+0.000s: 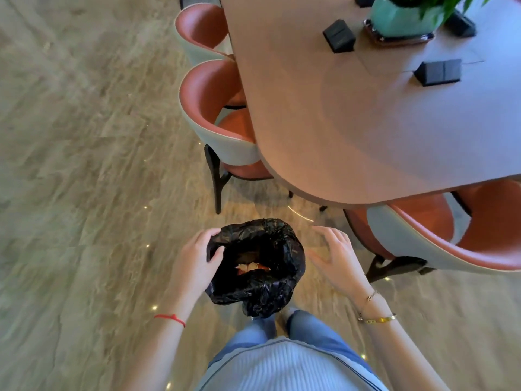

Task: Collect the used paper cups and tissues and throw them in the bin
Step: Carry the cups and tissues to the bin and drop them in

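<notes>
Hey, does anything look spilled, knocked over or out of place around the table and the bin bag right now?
Nothing stands out. The black bin bag is held open by the left hand, with some rubbish inside; the right hand hovers beside it, holding nothing. The table shows no spills, and the potted plant stands upright.

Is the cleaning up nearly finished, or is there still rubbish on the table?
It looks nearly finished. The table shows no cups or tissues, only small black boxes and a potted plant. Some rubbish already lies inside the black bin bag. The left hand holds the bag's rim; the right hand hovers open beside it. What remains cannot be seen.
</notes>
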`<state>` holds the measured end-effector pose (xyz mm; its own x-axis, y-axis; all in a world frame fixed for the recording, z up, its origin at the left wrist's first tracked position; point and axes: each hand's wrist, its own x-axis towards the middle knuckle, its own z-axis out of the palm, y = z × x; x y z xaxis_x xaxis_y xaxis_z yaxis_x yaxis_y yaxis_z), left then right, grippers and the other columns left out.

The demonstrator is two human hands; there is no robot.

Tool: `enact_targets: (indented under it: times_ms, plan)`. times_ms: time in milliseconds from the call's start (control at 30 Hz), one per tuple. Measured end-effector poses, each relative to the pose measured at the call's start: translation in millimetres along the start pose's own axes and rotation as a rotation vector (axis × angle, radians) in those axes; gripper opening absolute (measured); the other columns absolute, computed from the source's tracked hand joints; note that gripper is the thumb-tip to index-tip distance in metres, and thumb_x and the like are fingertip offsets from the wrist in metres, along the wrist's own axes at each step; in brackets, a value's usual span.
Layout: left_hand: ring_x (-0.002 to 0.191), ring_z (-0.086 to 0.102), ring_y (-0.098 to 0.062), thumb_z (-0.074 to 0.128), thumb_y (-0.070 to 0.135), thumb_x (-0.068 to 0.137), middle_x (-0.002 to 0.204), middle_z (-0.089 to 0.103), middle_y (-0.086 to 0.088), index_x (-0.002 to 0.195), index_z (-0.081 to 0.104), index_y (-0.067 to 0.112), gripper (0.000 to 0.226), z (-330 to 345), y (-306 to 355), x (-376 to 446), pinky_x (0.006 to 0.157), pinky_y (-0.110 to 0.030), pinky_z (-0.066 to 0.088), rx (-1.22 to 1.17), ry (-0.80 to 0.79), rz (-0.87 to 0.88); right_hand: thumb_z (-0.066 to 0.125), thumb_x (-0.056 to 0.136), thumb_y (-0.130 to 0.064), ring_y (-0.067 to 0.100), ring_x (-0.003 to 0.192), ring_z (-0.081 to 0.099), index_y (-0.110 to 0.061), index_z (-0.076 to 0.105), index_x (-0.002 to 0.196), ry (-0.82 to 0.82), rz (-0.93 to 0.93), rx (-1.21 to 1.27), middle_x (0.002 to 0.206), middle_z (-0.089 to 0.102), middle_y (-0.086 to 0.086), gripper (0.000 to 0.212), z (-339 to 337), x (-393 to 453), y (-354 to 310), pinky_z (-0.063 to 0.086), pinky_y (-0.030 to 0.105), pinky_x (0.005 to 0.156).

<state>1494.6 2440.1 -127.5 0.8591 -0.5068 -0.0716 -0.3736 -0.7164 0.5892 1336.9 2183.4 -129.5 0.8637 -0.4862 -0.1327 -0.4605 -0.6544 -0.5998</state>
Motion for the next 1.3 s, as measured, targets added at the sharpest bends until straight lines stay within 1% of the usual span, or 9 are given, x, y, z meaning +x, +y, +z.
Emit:
enact_targets:
  times_ms: [233, 367, 467, 600, 733, 900, 1000, 1133, 1300]
  plan:
    - [0.124, 0.049, -0.008, 0.06, 0.032, 0.093, 0.132, 0.055, 0.012, 0.13, 0.054, 0.028, 0.038, -2, 46, 9, 0.095, -0.017, 0.037, 0.056, -0.095, 0.218, 0.065, 0.089, -0.033, 0.017, 0.129, 0.038, -0.024, 0.049, 0.132, 0.171, 0.125, 0.04, 0.13, 0.053, -0.005, 0.047, -32, -57, 12, 0.029, 0.026, 0.103]
    - [0.12, 0.051, -0.012, 0.062, 0.028, 0.091, 0.125, 0.06, 0.007, 0.128, 0.058, 0.024, 0.037, 14, 92, 13, 0.101, -0.031, 0.043, 0.052, -0.145, 0.391, 0.066, 0.088, -0.028, 0.014, 0.126, 0.039, -0.021, 0.05, 0.132, 0.279, 0.222, 0.06, 0.128, 0.054, -0.005, 0.047, -51, -100, 30, 0.034, 0.027, 0.104]
    - [0.119, 0.054, -0.018, 0.066, 0.023, 0.089, 0.122, 0.063, 0.003, 0.125, 0.06, 0.018, 0.037, 33, 132, 7, 0.102, -0.041, 0.044, 0.066, -0.171, 0.532, 0.068, 0.088, -0.028, 0.013, 0.128, 0.038, -0.021, 0.051, 0.132, 0.364, 0.3, 0.056, 0.13, 0.054, -0.006, 0.048, -64, -139, 48, 0.031, 0.023, 0.105]
    - [0.121, 0.053, -0.017, 0.064, 0.024, 0.09, 0.123, 0.062, 0.003, 0.127, 0.059, 0.018, 0.037, 64, 189, -16, 0.104, -0.042, 0.042, 0.056, -0.251, 0.683, 0.069, 0.086, -0.029, 0.012, 0.128, 0.04, -0.021, 0.052, 0.131, 0.492, 0.415, 0.075, 0.128, 0.056, -0.007, 0.049, -81, -200, 78, 0.032, 0.022, 0.104]
    - [0.12, 0.052, -0.015, 0.062, 0.026, 0.091, 0.124, 0.061, 0.005, 0.128, 0.057, 0.021, 0.038, 105, 252, -57, 0.103, -0.043, 0.041, 0.035, -0.331, 0.812, 0.07, 0.084, -0.03, 0.012, 0.124, 0.045, -0.019, 0.053, 0.13, 0.592, 0.52, 0.082, 0.125, 0.057, -0.005, 0.05, -97, -276, 114, 0.032, 0.021, 0.103]
    - [0.118, 0.054, -0.013, 0.065, 0.023, 0.089, 0.123, 0.063, 0.006, 0.127, 0.058, 0.022, 0.039, 167, 332, -133, 0.101, -0.043, 0.046, -0.012, -0.422, 0.951, 0.076, 0.081, -0.018, 0.02, 0.115, 0.052, -0.01, 0.06, 0.122, 0.725, 0.672, 0.074, 0.116, 0.062, 0.002, 0.045, -123, -384, 162, 0.028, 0.013, 0.097]
    - [0.115, 0.057, -0.012, 0.068, 0.023, 0.087, 0.122, 0.064, 0.004, 0.127, 0.059, 0.02, 0.041, 206, 376, -184, 0.1, -0.042, 0.048, -0.039, -0.49, 1.028, 0.077, 0.079, -0.014, 0.024, 0.112, 0.054, -0.006, 0.06, 0.12, 0.785, 0.765, 0.063, 0.115, 0.063, 0.005, 0.044, -138, -449, 191, 0.029, 0.014, 0.094]
    - [0.115, 0.057, -0.014, 0.069, 0.022, 0.087, 0.121, 0.063, 0.004, 0.127, 0.059, 0.02, 0.041, 252, 431, -245, 0.1, -0.04, 0.047, -0.057, -0.591, 1.115, 0.075, 0.081, -0.018, 0.021, 0.115, 0.052, -0.01, 0.059, 0.122, 0.871, 0.88, 0.068, 0.116, 0.062, 0.003, 0.044, -152, -525, 227, 0.032, 0.021, 0.099]
    - [0.117, 0.055, -0.012, 0.068, 0.022, 0.087, 0.122, 0.063, 0.004, 0.126, 0.059, 0.021, 0.04, 298, 497, -295, 0.103, -0.038, 0.044, -0.061, -0.698, 1.22, 0.073, 0.083, -0.021, 0.019, 0.118, 0.05, -0.011, 0.058, 0.124, 0.963, 1.006, 0.091, 0.119, 0.061, 0.002, 0.044, -173, -584, 266, 0.031, 0.02, 0.102]
